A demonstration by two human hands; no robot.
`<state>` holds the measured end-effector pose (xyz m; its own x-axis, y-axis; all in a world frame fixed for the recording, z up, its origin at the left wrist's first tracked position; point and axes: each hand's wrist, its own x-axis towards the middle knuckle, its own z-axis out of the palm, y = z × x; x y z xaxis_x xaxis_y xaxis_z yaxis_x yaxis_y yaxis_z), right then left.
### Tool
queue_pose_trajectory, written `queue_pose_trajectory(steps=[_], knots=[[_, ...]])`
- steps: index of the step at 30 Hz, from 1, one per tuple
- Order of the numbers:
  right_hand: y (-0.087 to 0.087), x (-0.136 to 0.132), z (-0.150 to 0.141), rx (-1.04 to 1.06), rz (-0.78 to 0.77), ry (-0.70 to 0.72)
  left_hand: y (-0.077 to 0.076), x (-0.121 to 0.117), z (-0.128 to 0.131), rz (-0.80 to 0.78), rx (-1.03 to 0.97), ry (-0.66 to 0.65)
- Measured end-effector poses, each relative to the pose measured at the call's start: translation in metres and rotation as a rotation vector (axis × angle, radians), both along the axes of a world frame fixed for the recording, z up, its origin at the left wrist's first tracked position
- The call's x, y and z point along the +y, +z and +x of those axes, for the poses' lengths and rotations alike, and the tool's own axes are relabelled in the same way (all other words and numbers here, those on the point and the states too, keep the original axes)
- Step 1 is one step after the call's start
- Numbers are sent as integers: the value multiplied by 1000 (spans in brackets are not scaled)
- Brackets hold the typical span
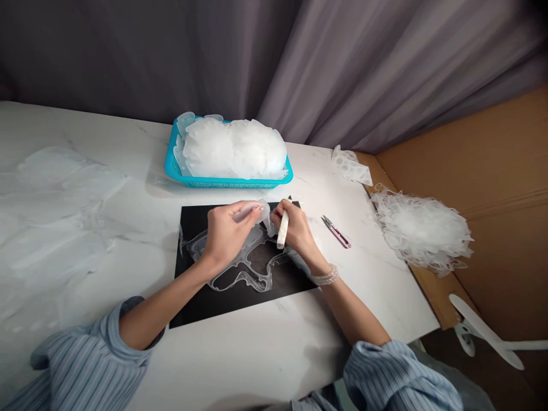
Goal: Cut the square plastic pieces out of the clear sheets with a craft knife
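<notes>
My left hand (231,231) is closed in a pinch on a translucent rubbery piece (264,212), held above the black mat (188,308). In my right hand (297,225) is a slim tool with a flat whitish handle (282,230). The fingers are wrapped round it, and its working end is hidden behind them, close to the piece. Under both hands, a clear moulded sheet with curved cut-out openings (257,279) lies on the mat. Part of this sheet is covered by my left hand.
Behind the mat stands a blue basket (235,182) heaped with translucent pieces (231,148). Pink-handled thread snips (337,232) lie to the right. Stringy clear scraps (423,231) pile up at the table's right edge, by a cardboard wall (479,154). Clear sheets (55,211) spread at left.
</notes>
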<state>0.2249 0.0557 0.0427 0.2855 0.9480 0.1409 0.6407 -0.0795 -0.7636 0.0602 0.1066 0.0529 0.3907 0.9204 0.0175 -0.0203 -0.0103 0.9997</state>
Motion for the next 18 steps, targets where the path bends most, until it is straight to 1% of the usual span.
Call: queue_pose_trajectory(steps=[2,6,10,12,14,17,18], knots=[[0,2,4,-22,19,-23,-1,3,0,-86,-91,-28],[9,5,14,-53,38,-46,-1,8,-2,-270,-232,-132],[18,4,21,-29,58,-89,4,8,-5,-379,-310,-206],[26,0,18,2,86,-106,6,9,-6,-435,-365,-246],[38,-6,10,124,95,-56,8,9,-6,-491,-421,-275],[56,-15,-6,424,65,103,9,10,-7,-522,-456,-277],[59,-16,-11,495,57,130,10,10,-7,-525,-460,-275]])
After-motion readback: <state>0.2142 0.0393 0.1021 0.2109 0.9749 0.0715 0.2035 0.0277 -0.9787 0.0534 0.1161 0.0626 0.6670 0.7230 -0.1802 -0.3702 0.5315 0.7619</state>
